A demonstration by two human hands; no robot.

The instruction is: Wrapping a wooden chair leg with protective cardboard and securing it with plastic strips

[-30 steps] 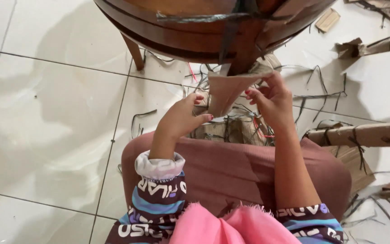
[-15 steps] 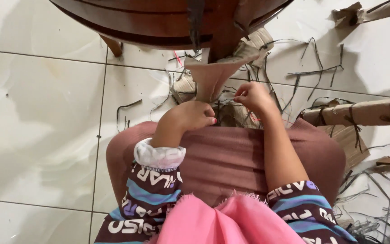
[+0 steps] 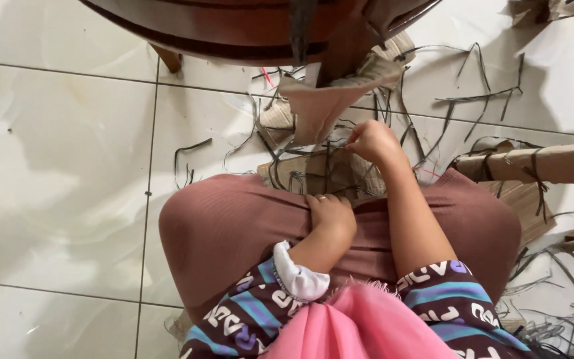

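two hands [image 3: 330, 216], one wooden chair [image 3: 234, 26], one cardboard roll [image 3: 533, 164]

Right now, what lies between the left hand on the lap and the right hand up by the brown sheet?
In the head view, between the left hand and the right hand lie dark thin strips tangled over flat cardboard pieces, then the skirt's edge.

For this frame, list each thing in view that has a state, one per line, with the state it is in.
Left hand: resting on the lap, holding nothing visible.
Right hand: fingers closed, at the lower edge of the brown cardboard piece.
Brown cardboard piece: bent, hanging from under the dark wooden seat.
Thin dark strips: scattered loose over the white tiled floor.
Rolled cardboard tube: lying on its side, tied with strips.
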